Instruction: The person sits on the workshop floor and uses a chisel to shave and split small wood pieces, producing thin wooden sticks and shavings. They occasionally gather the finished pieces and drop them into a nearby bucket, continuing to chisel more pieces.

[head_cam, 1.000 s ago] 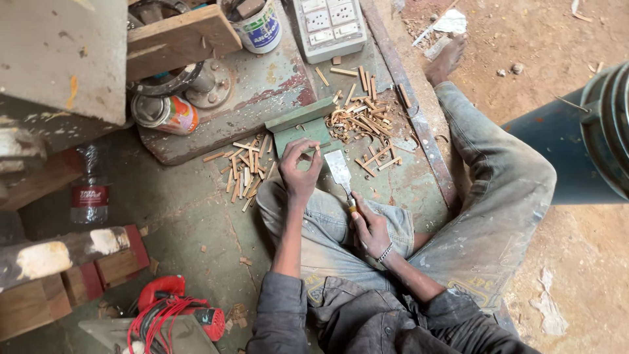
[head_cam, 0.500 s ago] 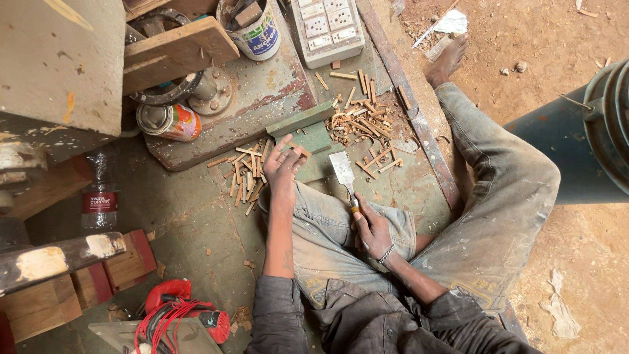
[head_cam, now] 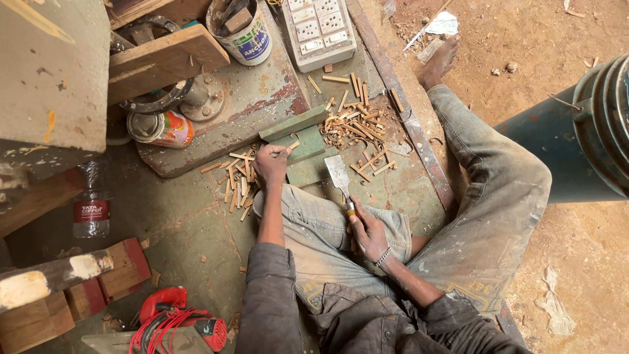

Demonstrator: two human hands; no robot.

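On the green block (head_cam: 308, 164), left hand (head_cam: 270, 164) fingers pinch one wood stick (head_cam: 288, 148); right hand (head_cam: 369, 233) grips one chisel (head_cam: 340, 177).

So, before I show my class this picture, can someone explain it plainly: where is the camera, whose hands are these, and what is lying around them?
The camera sits on the person's head and looks straight down, so you see their own arms and legs as they sit on the floor. The left hand pinches a small wooden stick against a green block. The right hand grips the handle of a flat chisel, blade pointing at the block. Short cut wooden sticks lie scattered on both sides. Also nearby are a tin can, a paint bucket, a switchboard, a plastic bottle and a red power tool.
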